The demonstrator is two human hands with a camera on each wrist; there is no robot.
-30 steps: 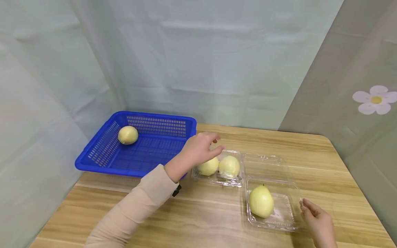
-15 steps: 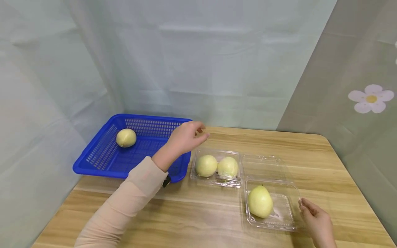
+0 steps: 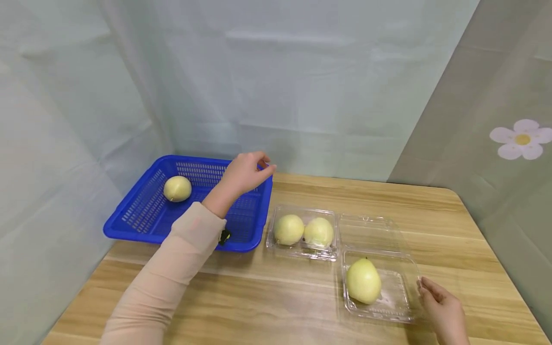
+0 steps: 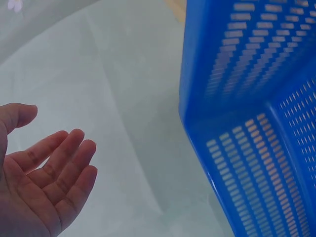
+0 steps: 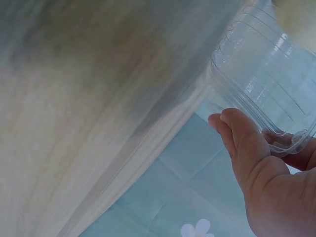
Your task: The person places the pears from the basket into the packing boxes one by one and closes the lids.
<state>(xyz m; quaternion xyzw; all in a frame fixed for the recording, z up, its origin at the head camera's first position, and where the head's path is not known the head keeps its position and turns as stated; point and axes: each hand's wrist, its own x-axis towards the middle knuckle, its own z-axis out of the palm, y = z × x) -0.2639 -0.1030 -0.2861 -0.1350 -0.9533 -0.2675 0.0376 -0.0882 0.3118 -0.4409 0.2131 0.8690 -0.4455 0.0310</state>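
My left hand [image 3: 247, 173] hovers over the back right part of a blue plastic basket [image 3: 266, 218]. In the left wrist view its fingers [image 4: 74, 185] are loosely bent, with nothing in them. One pale yellow pear [image 3: 178, 189] lies in the basket's left end. At the right, my right hand [image 3: 444, 306] pinches the right rim of an open clear plastic clamshell box [image 3: 398, 287]. Thumb and fingers sit on either side of that rim in the right wrist view. A yellow-green pear [image 3: 363, 281] stands in the left half of this box, stem up.
Left of the open box, a second clear clamshell box [image 3: 302, 254] holds two pears [image 3: 289, 230], side by side. The open box's lid [image 3: 368, 232] lies folded back behind it. Curtains [image 3: 302, 86] hang close behind the wooden table [image 3: 267, 306].
My left hand has moved left and back, away from above the box with two pears to over the basket. The right hand stays at the open box's rim.
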